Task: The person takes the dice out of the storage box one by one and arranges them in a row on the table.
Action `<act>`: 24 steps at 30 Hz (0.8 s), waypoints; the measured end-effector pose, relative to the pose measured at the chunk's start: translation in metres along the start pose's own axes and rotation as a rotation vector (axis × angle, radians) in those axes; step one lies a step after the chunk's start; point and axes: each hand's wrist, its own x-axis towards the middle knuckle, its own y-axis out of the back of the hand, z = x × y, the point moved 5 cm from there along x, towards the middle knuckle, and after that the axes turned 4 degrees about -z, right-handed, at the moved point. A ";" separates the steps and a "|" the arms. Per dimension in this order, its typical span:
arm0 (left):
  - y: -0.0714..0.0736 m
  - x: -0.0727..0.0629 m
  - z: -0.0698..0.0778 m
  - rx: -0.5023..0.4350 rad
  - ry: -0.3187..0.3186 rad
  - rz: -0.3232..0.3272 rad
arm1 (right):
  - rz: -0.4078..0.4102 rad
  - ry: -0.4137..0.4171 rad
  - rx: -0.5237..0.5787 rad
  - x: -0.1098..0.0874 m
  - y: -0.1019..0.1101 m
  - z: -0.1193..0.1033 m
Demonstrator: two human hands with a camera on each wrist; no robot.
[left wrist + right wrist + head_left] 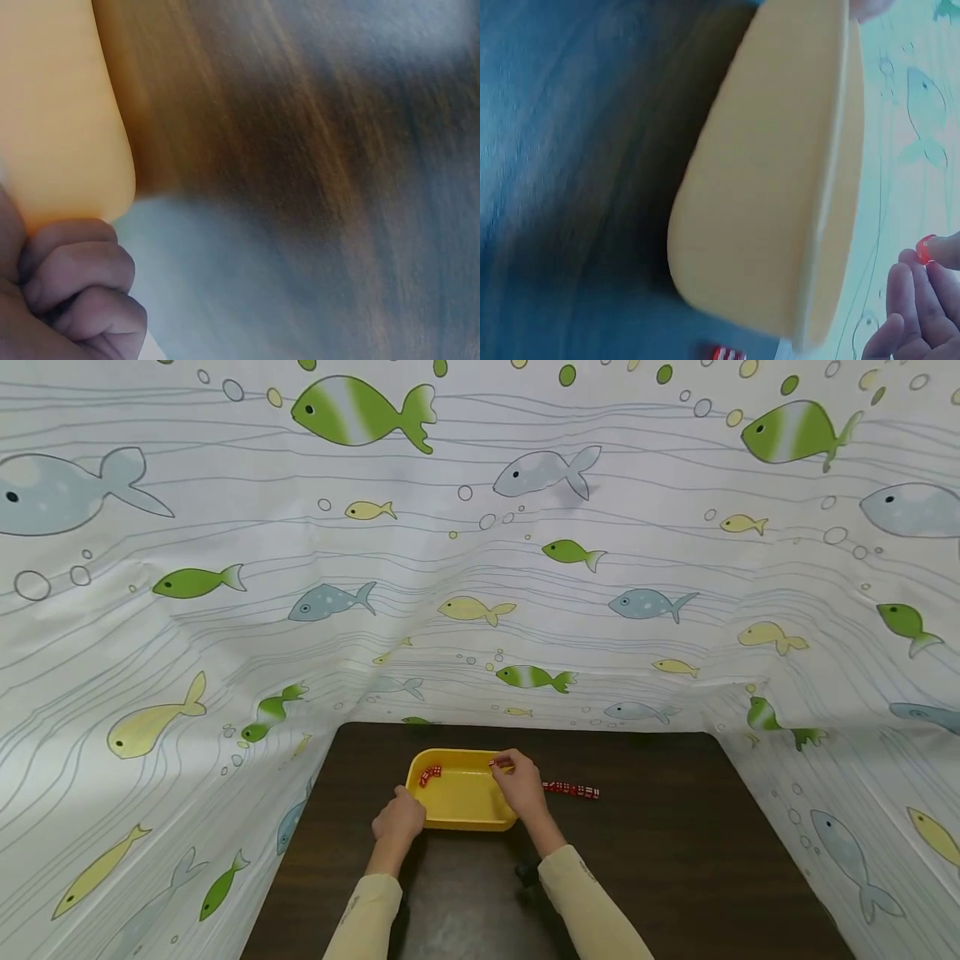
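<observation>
The right hand's fingertips pinch one red die point(492, 763), which shows over the right part of the one yellow tray point(461, 800). The left hand point(400, 817) grips the tray's near left corner, its fingers curled. Inside, at the far left, sits a small cluster of dice point(426, 776), perhaps three or four. Outside, just right of the tray and nearer the right hand point(521, 789), a row of dice point(572, 790) runs left to right on the dark table point(675, 843); they sit too close together to count surely, perhaps seven.
</observation>
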 end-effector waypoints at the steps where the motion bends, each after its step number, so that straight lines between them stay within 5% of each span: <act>1: 0.000 0.000 0.000 -0.002 0.004 -0.004 | 0.011 -0.012 0.005 0.001 0.005 0.003; 15: 0.002 -0.002 0.003 -0.016 0.009 -0.020 | 0.183 -0.087 0.066 0.003 0.088 0.056; 24: 0.001 0.004 0.005 -0.020 0.023 -0.051 | 0.193 -0.169 0.015 0.000 0.129 0.101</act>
